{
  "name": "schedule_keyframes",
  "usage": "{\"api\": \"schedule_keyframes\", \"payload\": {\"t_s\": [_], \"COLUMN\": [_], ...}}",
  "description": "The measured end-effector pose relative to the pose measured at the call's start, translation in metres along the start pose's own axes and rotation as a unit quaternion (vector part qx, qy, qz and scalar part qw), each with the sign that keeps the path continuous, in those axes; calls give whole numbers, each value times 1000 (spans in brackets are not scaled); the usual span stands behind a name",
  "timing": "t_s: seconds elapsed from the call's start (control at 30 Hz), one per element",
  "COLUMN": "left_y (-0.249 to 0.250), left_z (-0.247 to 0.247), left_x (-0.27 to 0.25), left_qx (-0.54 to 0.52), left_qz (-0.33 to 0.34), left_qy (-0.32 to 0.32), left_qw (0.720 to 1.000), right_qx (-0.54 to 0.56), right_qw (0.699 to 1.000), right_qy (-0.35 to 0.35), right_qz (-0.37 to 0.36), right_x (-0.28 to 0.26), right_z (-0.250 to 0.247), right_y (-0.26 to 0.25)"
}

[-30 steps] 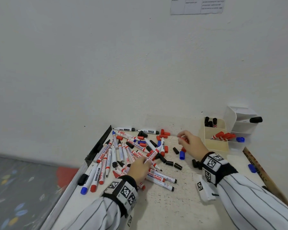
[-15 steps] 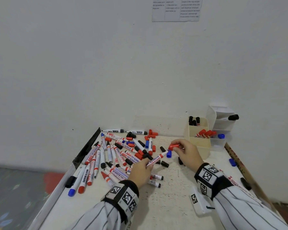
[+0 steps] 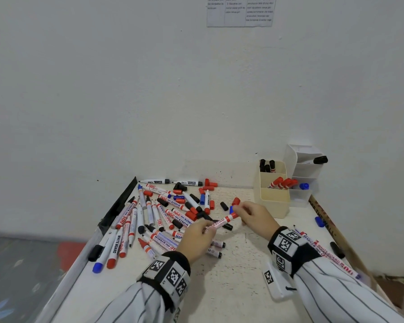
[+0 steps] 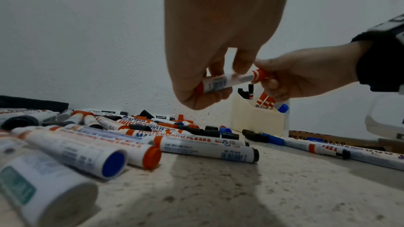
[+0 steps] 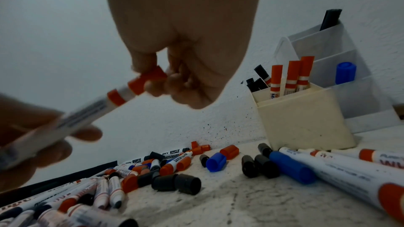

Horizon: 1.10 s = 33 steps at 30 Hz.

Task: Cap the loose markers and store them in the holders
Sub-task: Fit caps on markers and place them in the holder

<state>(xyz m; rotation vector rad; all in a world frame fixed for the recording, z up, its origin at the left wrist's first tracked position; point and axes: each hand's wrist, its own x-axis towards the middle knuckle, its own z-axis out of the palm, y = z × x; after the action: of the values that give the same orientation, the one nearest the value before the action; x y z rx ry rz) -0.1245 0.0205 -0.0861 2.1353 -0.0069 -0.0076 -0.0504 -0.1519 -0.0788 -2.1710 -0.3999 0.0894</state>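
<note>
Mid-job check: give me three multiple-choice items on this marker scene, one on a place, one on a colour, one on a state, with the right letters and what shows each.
1. Where is the cream holder?
A. At the table's left edge
B. Against the wall, to the right of the marker pile
C. In the person's lap

2. What colour is the cap in the right hand?
A. Red
B. Green
C. Yellow

3. What is the state of the marker in the left hand?
A. Lying flat on the table
B. Standing in a holder
C. Held above the table, with both hands on it

Answers:
1 B: it stands by the wall, right of the pile.
2 A: the right wrist view shows red between the fingers.
3 C: the left wrist view shows it clear of the table, the left hand round the barrel, the right at the cap end.
</note>
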Motion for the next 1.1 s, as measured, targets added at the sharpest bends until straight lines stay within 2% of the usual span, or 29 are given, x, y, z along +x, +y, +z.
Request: {"api": "schedule_keyframes", "payload": {"t_s": [0.1,0.23,0.37,0.5,0.63,0.77,0.87,0.97,1.03,1.1], "left_y": [7,13,20,34,48,55,58,63,63,59], "left_z": [-1,3,9,10,12,30,53,78,95,113], "left_x": [-4,-2,2,5,8,15,24,34,40,46], "left_qx": [-41,-20,-25,-136,-169,-151,-127,-104,-40,53], "left_qz": [25,29,45,-35,-113,-106,-72,-50,-41,-21], "left_qy": [-7,16,-28,-85,-134,-125,-101,-98,-102,-135], "left_qw": [999,999,998,986,970,975,984,989,993,989], "right_qx": [-9,-10,9,59,87,60,33,16,10,8], "right_qw": [998,994,992,988,986,992,993,986,976,968], "right_qy": [45,88,104,132,132,102,116,165,219,250], "right_qz": [34,68,69,51,45,37,10,7,8,8], "right_x": [-3,-5,-6,-9,-13,-13,-15,-17,-18,-21], "right_z": [4,3,-2,-7,-15,-34,-58,-80,-93,-105], "right_y": [-6,-14,-18,-18,-12,-2,4,14,22,31]}}
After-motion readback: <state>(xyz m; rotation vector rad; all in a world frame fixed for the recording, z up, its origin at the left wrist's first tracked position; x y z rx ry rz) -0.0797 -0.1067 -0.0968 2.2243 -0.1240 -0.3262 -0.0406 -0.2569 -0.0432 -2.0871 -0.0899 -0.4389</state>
